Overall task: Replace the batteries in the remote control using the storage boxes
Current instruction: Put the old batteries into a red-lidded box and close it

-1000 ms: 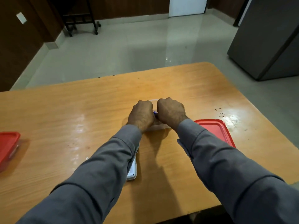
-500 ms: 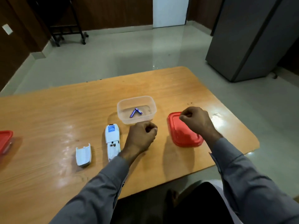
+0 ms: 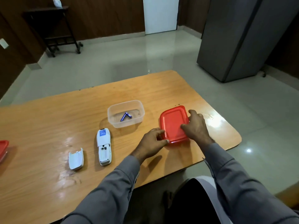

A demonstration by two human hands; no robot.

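Observation:
A clear plastic box (image 3: 114, 121) stands open mid-table with two blue batteries (image 3: 125, 116) lying in it. To its right lies its red lid (image 3: 172, 122), flat on the wood. My left hand (image 3: 152, 142) pinches the lid's near left corner and my right hand (image 3: 196, 126) grips its right edge. The white remote (image 3: 103, 147) lies face down left of my hands, its battery bay open and empty. Its detached white cover (image 3: 76, 158) rests further left.
A second red-lidded box (image 3: 2, 149) sits at the table's (image 3: 48, 120) left edge. The table's right and near edges lie close to the lid. Beyond are a tiled floor, a grey cabinet (image 3: 239, 38) and a dark trolley (image 3: 53, 28).
Both hands left the clear box, where the batteries now lie, and moved right. From closed fists half a second ago, they have taken hold of the red lid.

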